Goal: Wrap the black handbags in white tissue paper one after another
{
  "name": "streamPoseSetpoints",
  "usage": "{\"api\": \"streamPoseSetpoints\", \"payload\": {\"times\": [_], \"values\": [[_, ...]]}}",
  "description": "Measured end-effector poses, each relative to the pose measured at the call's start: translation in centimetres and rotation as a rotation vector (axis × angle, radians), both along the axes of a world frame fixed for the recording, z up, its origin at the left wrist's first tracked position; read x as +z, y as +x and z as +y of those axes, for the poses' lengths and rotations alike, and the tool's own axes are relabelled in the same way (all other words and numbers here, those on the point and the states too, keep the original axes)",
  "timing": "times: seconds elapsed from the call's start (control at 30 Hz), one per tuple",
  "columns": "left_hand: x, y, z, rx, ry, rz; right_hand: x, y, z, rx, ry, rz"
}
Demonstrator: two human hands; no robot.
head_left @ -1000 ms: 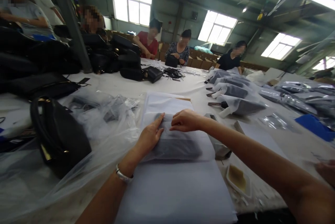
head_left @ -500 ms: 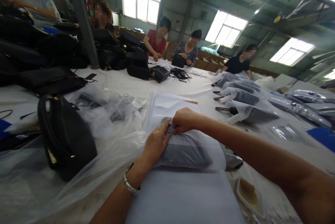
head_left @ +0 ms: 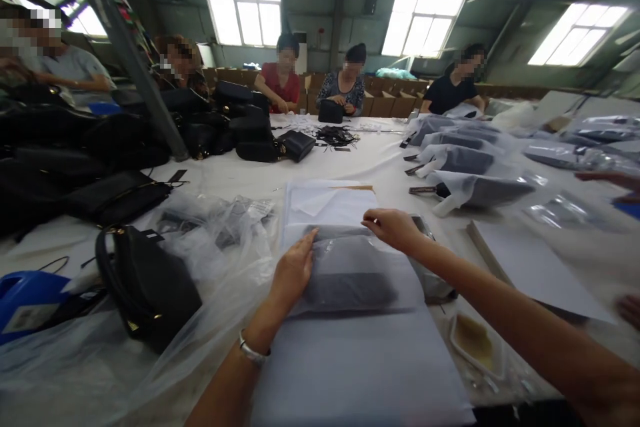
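A dark bag in a thin translucent wrapping (head_left: 350,277) lies on a stack of white paper sheets (head_left: 360,367) in front of me. My left hand (head_left: 294,270) rests along the package's left side, fingers stretched out and lying against the wrapping. Above the upper right of the package is my right hand (head_left: 393,224), its fingers pinched together. Whether a bit of wrapping is between those fingertips is too small to tell. Behind the package, more white sheets (head_left: 320,204) lie with a brown strip at their far edge.
To the left stands a black bag (head_left: 147,287) beside crumpled clear plastic (head_left: 225,227). A pile of black bags (head_left: 70,127) lies farther left. Several wrapped bags (head_left: 480,190) line the right, near a paper stack (head_left: 540,274) and a small tray (head_left: 477,345). Co-workers stand across the table.
My right hand has moved right, away from my left hand and the package's top. The wrapping there now lies flatter. My left hand stays at the left side. The view has levelled.
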State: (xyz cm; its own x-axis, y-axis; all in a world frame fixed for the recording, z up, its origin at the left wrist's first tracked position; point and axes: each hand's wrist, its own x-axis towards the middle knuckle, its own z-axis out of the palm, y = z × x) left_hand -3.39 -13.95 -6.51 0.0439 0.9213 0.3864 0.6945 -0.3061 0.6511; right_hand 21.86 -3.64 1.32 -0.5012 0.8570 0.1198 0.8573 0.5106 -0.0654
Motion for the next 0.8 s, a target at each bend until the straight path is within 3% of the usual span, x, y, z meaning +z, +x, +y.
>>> {"api": "streamPoseSetpoints", "payload": {"times": [0.13, 0.23, 0.33, 0.43, 0.53, 0.67, 0.8], "values": [[2.3, 2.0, -0.3, 0.012, 0.084, 0.135, -2.5, 2.4, -7.2, 0.266, 0.050, 0.246], [1.9, 4.1, -0.3, -0.093, 0.084, 0.333, -5.8, 2.7, -11.6, 0.386, 0.078, 0.193], [0.6, 5.1, 0.1, -0.138, 0.003, 0.460, -9.1, 2.2, -13.2, 0.352, 0.157, 0.157], [1.1, 4.4, 0.5, -0.166, -0.061, 0.391, -10.1, 1.7, -12.7, 0.342, 0.209, 0.164], [3.7, 2.7, 0.0, -0.087, -0.018, 0.213, -8.1, 1.7, -11.2, 0.364, 0.133, 0.185], [7.2, 0.8, -1.9, 0.082, 0.102, 0.077, -3.0, 1.9, -7.3, 0.368, -0.002, 0.264], [7.7, 0.2, -2.7, 0.159, 0.124, 0.060, 1.4, 1.7, -0.3, 0.316, -0.013, 0.329]]}}
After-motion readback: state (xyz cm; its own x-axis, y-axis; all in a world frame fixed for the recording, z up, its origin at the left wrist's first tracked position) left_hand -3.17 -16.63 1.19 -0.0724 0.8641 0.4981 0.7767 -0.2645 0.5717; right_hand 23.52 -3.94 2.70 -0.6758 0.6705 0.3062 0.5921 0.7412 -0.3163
